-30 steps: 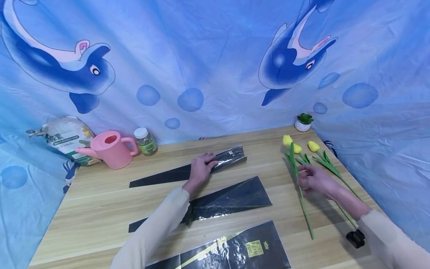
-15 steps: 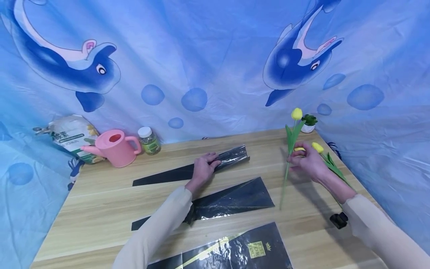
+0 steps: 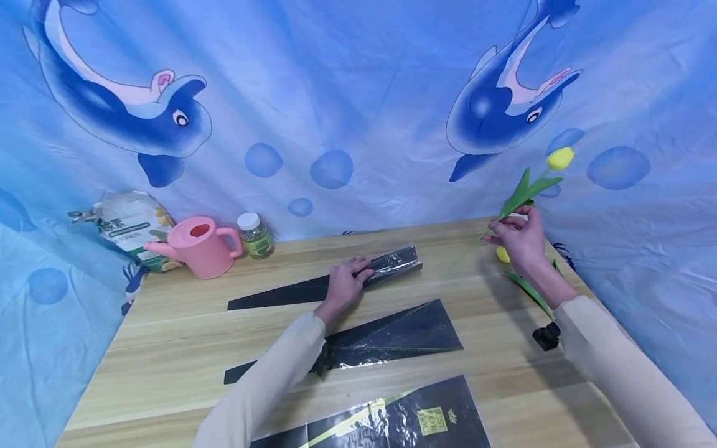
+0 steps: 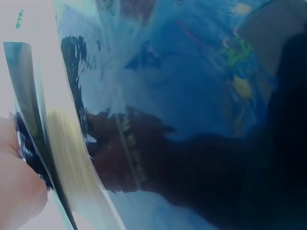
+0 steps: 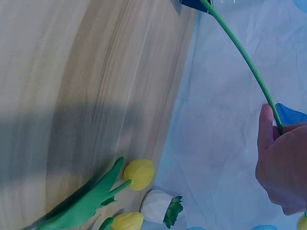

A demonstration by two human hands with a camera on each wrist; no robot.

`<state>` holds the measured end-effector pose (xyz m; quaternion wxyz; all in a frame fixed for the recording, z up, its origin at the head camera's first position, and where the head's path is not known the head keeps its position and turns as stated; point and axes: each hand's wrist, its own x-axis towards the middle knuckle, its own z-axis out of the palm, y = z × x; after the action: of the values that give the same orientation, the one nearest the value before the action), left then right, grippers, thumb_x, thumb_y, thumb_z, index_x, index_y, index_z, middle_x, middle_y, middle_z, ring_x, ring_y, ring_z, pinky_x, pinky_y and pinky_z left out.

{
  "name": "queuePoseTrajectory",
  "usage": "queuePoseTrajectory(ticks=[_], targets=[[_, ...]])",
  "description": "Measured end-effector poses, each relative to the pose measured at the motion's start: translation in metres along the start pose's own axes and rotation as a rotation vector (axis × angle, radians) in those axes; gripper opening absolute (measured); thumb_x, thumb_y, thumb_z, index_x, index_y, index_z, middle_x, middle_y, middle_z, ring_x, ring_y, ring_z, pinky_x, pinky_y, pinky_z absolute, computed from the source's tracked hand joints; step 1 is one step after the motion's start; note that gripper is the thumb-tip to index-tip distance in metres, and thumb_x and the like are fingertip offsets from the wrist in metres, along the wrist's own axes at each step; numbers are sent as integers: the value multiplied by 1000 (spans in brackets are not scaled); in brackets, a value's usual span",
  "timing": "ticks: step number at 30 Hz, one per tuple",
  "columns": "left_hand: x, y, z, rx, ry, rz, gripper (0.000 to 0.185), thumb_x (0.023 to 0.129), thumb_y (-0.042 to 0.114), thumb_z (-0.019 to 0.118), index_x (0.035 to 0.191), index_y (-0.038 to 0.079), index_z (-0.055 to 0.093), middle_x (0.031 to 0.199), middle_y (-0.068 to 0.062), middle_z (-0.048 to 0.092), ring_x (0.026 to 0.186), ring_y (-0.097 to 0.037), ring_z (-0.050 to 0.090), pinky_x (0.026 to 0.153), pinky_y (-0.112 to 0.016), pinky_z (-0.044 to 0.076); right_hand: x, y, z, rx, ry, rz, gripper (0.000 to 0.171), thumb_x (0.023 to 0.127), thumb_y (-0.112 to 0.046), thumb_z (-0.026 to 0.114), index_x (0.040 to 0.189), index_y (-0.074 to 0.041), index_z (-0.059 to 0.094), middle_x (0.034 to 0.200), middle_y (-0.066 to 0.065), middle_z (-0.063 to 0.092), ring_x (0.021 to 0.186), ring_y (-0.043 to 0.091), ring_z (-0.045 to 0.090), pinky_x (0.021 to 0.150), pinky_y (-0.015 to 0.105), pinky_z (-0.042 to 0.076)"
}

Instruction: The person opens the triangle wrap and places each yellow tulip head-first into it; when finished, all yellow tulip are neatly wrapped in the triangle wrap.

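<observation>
My right hand pinches the green stem of a yellow artificial tulip, raised over the table's back right, its bloom pointing up and right. In the right wrist view the fingers hold the stem, which runs to the upper left. Two other yellow tulips lie on the table below, partly hidden by the arm in the head view. My left hand rests on the farthest black flower-wrapping sleeve, fingers on its film. In the left wrist view a finger lies beside the sleeve's lifted edge.
Two more black sleeves, one in the middle and one in front, lie under and near the left forearm. A pink watering can, a jar and a bag stand back left. A small potted plant is back right.
My right hand has lifted one tulip off the table and moved back and up with it, its bloom tipping to the right. The left hand has stayed on the far sleeve.
</observation>
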<state>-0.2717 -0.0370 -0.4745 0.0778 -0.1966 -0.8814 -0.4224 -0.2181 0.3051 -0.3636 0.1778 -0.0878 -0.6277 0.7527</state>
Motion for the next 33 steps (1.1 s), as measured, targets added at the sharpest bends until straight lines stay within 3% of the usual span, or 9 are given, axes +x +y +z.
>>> queuePoseTrajectory(ticks=[6,10,21,28,33], targets=[[0,-2,4,-9,19,48,28,91,15,75,115,0,74,122,-18,67,122,-37,59,102,-47,47,13,12,14,130,130,-57,44,88,18,61,110,-9,34,89,10,57,83,17,65,67,30,61],[0,-1,6,-14,13,59,28,91,15,75,115,1,74,122,-18,67,122,-38,58,102,-47,47,15,23,24,156,174,-61,46,87,20,60,109,-10,35,90,11,56,84,17,65,65,29,61],[0,1,4,0,26,60,28,90,15,76,113,0,74,122,-19,67,121,-39,58,103,-49,46,11,54,52,99,193,-18,45,88,15,62,113,-10,35,94,11,55,84,18,63,69,27,60],[0,2,6,-19,21,53,29,90,16,76,114,1,74,124,-19,65,124,-39,56,105,-48,44,5,66,60,92,186,28,43,89,15,62,113,-9,36,98,16,57,90,24,65,75,29,60],[-2,4,6,-27,18,57,27,91,15,75,114,-1,74,124,-20,65,125,-40,55,106,-49,43,2,74,62,71,180,49,38,90,12,64,109,-9,39,94,12,59,93,27,65,76,30,60]])
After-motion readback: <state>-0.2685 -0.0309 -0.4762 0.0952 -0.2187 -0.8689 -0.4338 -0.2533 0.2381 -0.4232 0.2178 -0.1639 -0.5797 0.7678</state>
